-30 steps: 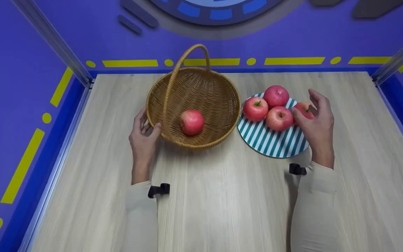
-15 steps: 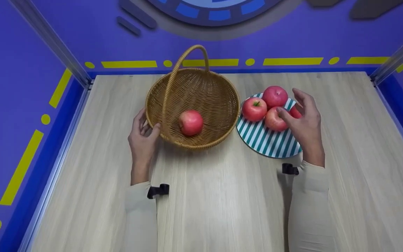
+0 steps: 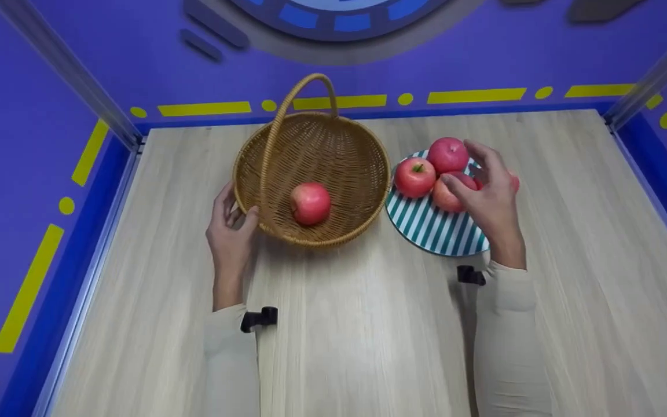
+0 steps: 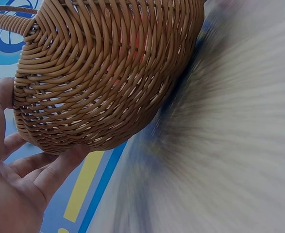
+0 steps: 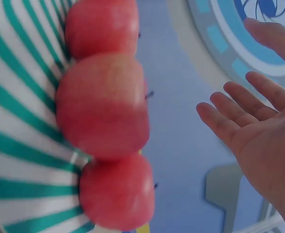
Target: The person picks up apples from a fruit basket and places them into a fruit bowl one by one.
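Observation:
A brown wicker basket (image 3: 348,153) with a tall handle holds one red apple (image 3: 310,203). My left hand (image 3: 230,237) grips the basket's left side, thumb at the rim and fingers against the outer weave, as the left wrist view also shows. To the right lies a round plate (image 3: 426,231) with green and white stripes, bearing several red apples (image 3: 414,177). Over its right part hovers my right hand (image 3: 493,200), fingers spread, nearest the front apple (image 3: 447,194). It partly hides another apple (image 3: 515,182). In the right wrist view, the palm (image 5: 268,141) holds nothing and is apart from the apples.
Everything stands on a pale wooden table (image 3: 333,324). Blue panels (image 3: 136,58) with yellow markings enclose the back and both sides. The basket's right rim is close to the plate's left edge.
My right hand has shifted left, from the rightmost apple to above the front apple. My left hand keeps its hold on the basket. The head view has tilted slightly.

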A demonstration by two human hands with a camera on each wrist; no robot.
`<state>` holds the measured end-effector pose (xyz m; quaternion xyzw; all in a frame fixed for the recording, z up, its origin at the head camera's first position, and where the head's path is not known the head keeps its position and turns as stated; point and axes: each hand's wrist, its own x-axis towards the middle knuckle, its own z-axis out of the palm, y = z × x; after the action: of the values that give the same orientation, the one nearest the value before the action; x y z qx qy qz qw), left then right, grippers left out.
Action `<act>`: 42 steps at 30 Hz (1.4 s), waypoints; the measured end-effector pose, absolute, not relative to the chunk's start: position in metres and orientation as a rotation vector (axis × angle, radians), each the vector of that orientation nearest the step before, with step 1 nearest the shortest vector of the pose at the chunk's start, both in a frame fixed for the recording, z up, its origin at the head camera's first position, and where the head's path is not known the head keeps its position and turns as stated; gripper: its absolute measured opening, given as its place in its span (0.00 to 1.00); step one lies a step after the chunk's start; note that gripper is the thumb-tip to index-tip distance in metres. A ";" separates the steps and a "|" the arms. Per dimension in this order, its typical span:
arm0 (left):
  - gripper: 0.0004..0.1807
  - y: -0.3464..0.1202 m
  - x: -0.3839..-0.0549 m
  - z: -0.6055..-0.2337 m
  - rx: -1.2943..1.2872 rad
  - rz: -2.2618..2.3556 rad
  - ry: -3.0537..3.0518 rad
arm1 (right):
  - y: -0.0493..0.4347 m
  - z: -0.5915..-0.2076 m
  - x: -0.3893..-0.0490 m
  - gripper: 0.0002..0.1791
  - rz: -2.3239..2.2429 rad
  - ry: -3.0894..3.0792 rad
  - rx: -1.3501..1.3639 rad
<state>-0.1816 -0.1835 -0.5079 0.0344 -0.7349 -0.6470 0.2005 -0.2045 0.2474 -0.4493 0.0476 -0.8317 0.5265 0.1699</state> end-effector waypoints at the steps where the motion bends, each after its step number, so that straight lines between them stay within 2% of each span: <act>1: 0.34 -0.184 -0.181 -0.508 0.097 -1.808 -2.046 | 0.243 -0.448 -0.206 0.41 1.511 -2.360 0.167; 14: 0.34 -0.185 -0.184 -0.508 0.113 -1.831 -2.030 | 0.209 -0.432 -0.225 0.41 1.550 -2.555 0.403; 28: 0.35 -0.184 -0.183 -0.508 0.100 -1.826 -2.045 | 0.167 -0.410 -0.239 0.42 1.231 -2.705 0.820; 42: 0.34 -0.184 -0.183 -0.507 0.100 -1.821 -2.054 | 0.131 -0.419 -0.244 0.41 1.084 -2.816 1.123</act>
<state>-0.1832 -0.1845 -0.5072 0.0356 -0.7332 -0.6501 0.1963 -0.2443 0.1313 -0.4195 0.3484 -0.8740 0.3364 -0.0391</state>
